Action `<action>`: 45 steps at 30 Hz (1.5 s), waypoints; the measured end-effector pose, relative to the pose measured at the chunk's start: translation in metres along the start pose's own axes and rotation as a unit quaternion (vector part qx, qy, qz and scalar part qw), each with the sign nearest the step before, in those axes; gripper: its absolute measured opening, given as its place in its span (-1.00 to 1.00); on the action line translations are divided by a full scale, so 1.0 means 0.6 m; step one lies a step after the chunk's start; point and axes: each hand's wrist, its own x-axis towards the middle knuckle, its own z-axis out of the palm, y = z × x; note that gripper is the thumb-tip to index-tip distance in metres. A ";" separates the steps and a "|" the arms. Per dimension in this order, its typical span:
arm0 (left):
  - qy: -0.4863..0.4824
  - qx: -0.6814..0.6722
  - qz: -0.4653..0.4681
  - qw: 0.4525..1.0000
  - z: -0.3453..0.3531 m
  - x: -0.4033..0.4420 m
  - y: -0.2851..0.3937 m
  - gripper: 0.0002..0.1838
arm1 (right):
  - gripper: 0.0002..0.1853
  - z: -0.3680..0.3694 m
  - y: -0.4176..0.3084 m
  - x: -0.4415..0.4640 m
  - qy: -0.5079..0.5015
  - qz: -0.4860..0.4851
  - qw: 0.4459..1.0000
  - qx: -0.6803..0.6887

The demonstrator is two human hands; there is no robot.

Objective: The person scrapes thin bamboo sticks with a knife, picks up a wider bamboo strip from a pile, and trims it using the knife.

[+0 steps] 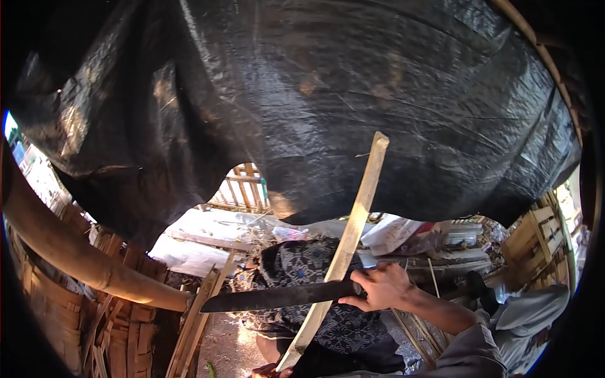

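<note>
My right hand (pixel 386 288) is closed around the handle of a machete (pixel 271 297). Its dark, broad blade points left and lies across a long pale bamboo strip (pixel 343 251); whether it touches the strip I cannot tell. The strip stands at a slant, its top end leaning up and to the right. At the bottom edge, my left hand (pixel 270 372) grips the lower end of the strip, with most of that hand cut off by the frame. Dark patterned cloth (pixel 353 324) covers the lap behind the blade.
A black plastic sheet (pixel 403 82) hangs across the upper view. A thick bamboo pole (pixel 94 268) runs along the left, near woven bamboo panels (pixel 53 309). More split strips (pixel 200 321) lean beside the pole. At right are a grey-clothed leg (pixel 529 312) and a wooden crate (pixel 535 236).
</note>
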 end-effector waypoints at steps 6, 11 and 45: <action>0.015 0.026 0.053 0.998 0.018 0.012 -0.027 -0.84 | -0.42 0.042 -0.005 -0.027 -0.074 0.111 0.991 0.018; 0.046 0.063 0.087 0.993 0.003 0.007 -0.042 -0.82 | -0.33 0.066 0.003 -0.025 -0.078 0.089 0.992 0.033; -0.075 0.087 0.003 0.993 0.063 0.054 -0.328 -0.48 | -0.24 0.088 0.076 -0.078 -0.070 -0.077 0.995 0.008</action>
